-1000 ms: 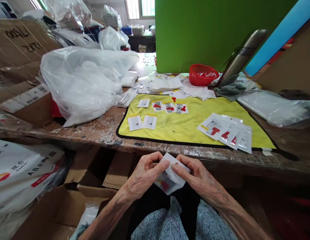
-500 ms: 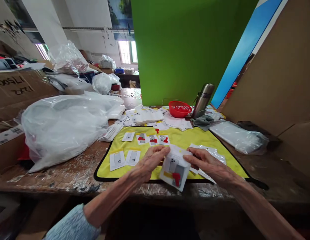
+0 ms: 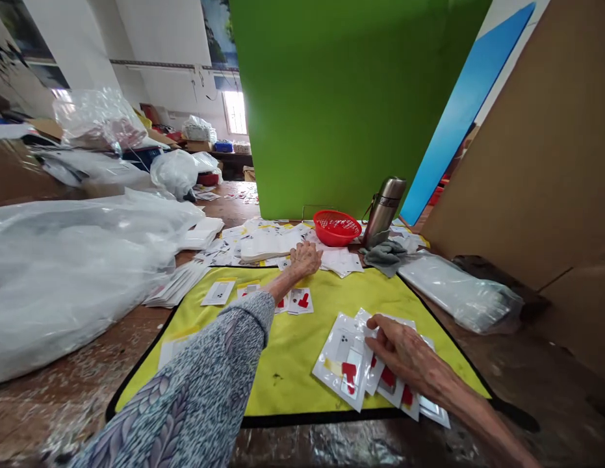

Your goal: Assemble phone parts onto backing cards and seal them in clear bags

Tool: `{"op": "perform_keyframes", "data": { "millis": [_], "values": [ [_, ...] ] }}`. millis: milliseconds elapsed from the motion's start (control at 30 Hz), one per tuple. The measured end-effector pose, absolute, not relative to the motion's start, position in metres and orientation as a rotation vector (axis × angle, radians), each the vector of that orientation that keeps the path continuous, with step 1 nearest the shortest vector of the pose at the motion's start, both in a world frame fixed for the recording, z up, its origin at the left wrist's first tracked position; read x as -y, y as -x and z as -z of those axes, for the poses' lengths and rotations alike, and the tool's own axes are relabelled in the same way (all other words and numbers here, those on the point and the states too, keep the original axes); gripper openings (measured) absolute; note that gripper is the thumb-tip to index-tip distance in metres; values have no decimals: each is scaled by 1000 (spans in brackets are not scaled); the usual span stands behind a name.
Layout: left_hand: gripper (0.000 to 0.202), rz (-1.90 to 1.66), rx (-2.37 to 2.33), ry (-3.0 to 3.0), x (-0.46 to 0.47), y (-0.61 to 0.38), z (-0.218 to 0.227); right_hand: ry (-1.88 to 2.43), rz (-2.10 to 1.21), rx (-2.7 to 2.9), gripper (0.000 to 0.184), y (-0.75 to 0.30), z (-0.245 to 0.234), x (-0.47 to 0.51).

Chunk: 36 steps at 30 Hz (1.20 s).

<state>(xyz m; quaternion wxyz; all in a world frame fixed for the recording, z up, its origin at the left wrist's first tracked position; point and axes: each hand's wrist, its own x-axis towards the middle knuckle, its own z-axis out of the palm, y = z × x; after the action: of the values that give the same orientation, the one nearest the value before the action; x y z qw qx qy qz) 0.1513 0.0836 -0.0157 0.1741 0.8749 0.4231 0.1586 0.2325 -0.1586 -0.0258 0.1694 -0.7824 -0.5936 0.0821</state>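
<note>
My left hand (image 3: 306, 258) reaches to the back edge of the yellow mat (image 3: 283, 351), over loose printed papers. Its fingers are bent down and closed, and what they pinch, if anything, is hidden. My right hand (image 3: 404, 351) hovers over or lightly touches several overlapping clear packets, with thumb and forefinger apart. The leftmost packet (image 3: 342, 357) holds a white printed card and a red T-shaped piece. Behind my left forearm lies a row of small cards; one card (image 3: 301, 300) bears a red T-shaped piece, and another card (image 3: 218, 292) has a yellow edge.
A red basket (image 3: 336, 227) and a steel flask (image 3: 385, 211) stand at the back beside a grey cloth (image 3: 384, 257). A large plastic bag (image 3: 82, 266) bulges on the left. A clear bag (image 3: 458, 292) lies right. A green panel (image 3: 346, 110) rises behind.
The packet that both hands held now lies flat at the left of the packet pile. My left hand has moved forward to the papers; my right hand has let go. The view has shifted.
</note>
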Motion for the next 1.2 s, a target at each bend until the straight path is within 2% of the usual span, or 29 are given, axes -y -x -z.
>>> {"op": "perform_keyframes", "data": {
  "millis": [133, 267, 467, 700, 767, 900, 967, 1067, 1200],
  "values": [
    [24, -375, -1170, -2649, -97, -159, 35, 2192, -206, 1739, 21, -236, 33, 160],
    [29, -390, -1156, -2747, -101, -156, 43, 2169, -165, 1705, 19, -237, 35, 160],
    [24, -436, -1107, -2810, -96, -146, 46, 2190, -206, 1702, 19, -236, 29, 158],
    [23, -535, -1060, -2860, -87, -138, 33, 2151, -24, 1473, 28, -230, 3, 146],
    [25, -589, -1037, -2900, -77, -133, 23, 2054, -100, 1394, 33, -226, -6, 134],
    [22, -661, -928, -3025, -42, -110, 6, 1853, -350, 1149, 59, -209, -12, 100],
    [20, -729, -872, -3118, -24, -91, 2, 1764, -429, 1097, 54, -197, -8, 86],
    [17, -868, -891, -3187, -2, -60, 3, 1688, -516, 1131, 34, -180, 2, 80],
    [16, -969, -1040, -2969, 24, -21, 2, 1591, -669, 1155, 32, -157, 5, 96]
  ]
}}
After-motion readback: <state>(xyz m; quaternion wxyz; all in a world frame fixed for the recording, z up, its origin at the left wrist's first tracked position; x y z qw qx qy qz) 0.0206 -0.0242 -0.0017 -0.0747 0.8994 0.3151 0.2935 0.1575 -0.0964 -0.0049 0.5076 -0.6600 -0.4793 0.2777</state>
